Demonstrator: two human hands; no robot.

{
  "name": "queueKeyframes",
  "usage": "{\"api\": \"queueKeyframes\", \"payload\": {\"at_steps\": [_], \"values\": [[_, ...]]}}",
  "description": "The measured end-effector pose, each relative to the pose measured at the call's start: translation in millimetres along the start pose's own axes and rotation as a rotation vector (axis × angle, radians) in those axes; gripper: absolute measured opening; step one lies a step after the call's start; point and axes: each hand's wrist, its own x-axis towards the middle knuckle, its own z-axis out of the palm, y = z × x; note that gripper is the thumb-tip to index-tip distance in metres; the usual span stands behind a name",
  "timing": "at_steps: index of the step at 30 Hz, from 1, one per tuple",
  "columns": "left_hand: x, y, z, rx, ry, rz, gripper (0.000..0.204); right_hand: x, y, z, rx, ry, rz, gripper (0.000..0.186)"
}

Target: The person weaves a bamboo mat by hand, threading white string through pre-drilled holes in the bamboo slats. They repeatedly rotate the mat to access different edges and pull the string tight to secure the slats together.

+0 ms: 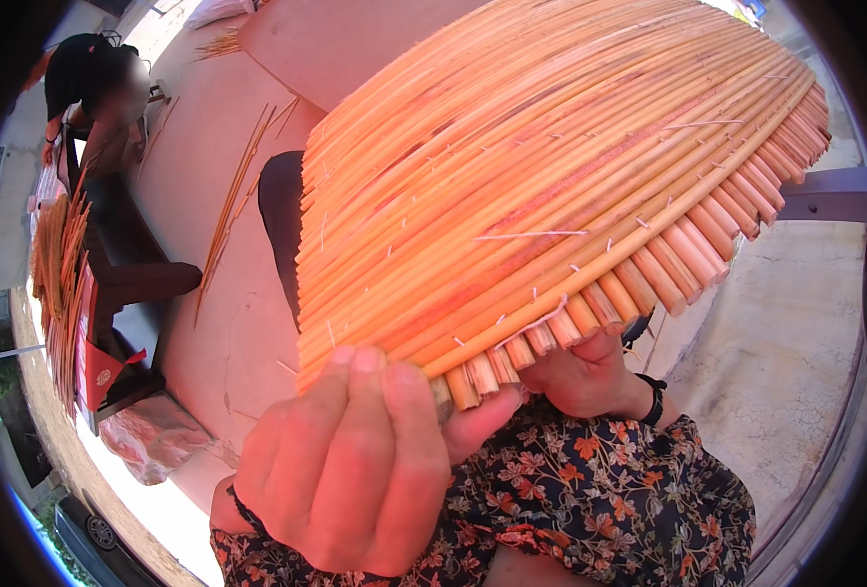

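Grip of the left hand (341, 470) is clamped on the near left corner of the stitched reed mat (551, 176), fingertips above, thumb along the edge. Just right of it, the right hand (590, 380) sits under the row of cut ends (683, 269); its fingers are partly hidden, so I cannot tell whether it clamps. From the left grip, the mat's upper reeds run long, away and rightward, the cut ends crosswise beneath. Farther left, loose reeds (230, 215) lie on the floor (213, 338).

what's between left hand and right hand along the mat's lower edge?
Cut stalk ends of the mat, between left hand and right hand; head view.
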Motion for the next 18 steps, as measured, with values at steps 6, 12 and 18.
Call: {"api": "queueKeyframes", "payload": {"at_steps": [6, 12, 18], "values": [[-2, -8, -4, 0.04, 0.156, 0.038, 0.044, 8, -10, 5, 0.132, -0.036, -0.002, 0.023], [15, -19, -33, -0.001, 0.136, -0.083, 0.035, 31, -57, 19, 0.102, -0.058, 0.197, 0.012], [17, -27, -44, 0.069, 0.211, -0.032, 0.037, 33, -78, 30, 0.12, -0.066, 0.336, 0.013]]}}
